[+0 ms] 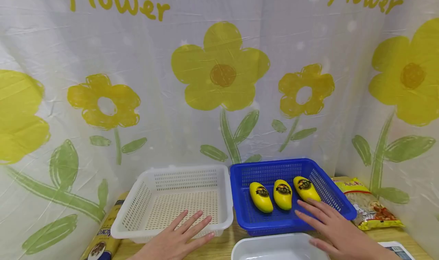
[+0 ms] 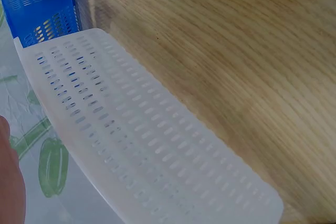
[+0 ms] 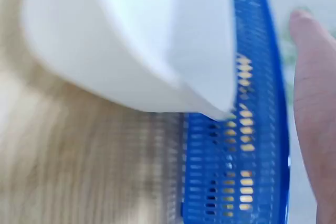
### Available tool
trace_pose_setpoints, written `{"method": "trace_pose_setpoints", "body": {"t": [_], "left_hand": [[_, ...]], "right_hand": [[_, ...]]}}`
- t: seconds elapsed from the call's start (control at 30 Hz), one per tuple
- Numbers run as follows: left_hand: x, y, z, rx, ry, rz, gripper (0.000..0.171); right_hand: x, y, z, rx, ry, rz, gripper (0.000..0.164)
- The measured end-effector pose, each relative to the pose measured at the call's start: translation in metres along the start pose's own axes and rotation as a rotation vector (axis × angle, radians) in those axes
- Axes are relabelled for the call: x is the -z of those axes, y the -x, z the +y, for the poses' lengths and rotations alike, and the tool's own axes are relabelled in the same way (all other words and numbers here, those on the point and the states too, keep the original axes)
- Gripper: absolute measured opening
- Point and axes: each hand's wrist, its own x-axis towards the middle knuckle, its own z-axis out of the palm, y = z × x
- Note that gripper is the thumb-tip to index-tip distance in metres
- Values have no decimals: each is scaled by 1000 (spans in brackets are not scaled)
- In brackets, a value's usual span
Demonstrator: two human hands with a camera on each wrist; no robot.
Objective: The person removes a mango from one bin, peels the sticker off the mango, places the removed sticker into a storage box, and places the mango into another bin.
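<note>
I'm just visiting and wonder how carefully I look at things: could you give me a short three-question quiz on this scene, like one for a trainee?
1. How many yellow fruits lie in the blue basket?

2. In the head view, which of the person's hands overlaps the white basket?
a) the left
b) the right
c) neither

3. True or false: in the head view, the white basket stands to the right of the blue basket.

Key:
1. Three.
2. a, the left hand.
3. False; it stands to the left.
</note>
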Motion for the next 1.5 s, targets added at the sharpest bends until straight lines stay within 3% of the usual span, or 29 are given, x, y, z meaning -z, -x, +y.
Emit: {"method": "trace_pose_setpoints", "body": {"t": [0.2, 0.3, 0.4, 0.6, 0.73, 0.87, 1.2, 1.37, 1.5], "left_hand": [[-2, 3, 2, 14, 13, -6, 83], [-3, 6, 2, 19, 13, 6, 82], [-4, 8, 1, 23, 10, 20, 81], [-5, 11, 2, 22, 5, 27, 80], [-5, 9, 2, 22, 0, 21, 80], [-5, 9, 3, 27, -1, -7, 81], [-5, 5, 4, 38, 24, -5, 82], [-6, 2, 5, 39, 14, 43, 80], [-2, -8, 9, 108, 126, 81, 67]], "right_hand": [[11, 12, 30, -401, -226, 212, 50], [15, 26, 45, -595, -284, 272, 38], [16, 39, 58, -757, -360, 253, 37], [15, 57, 73, -1003, -590, 74, 57], [11, 61, 76, -1088, -763, 2, 63], [6, 63, 75, -1164, -895, -18, 63], [-1, 70, 76, -1161, -950, 0, 63], [-5, 74, 77, -1156, -1009, 20, 62], [-6, 74, 77, -1143, -1024, 35, 63]]}}
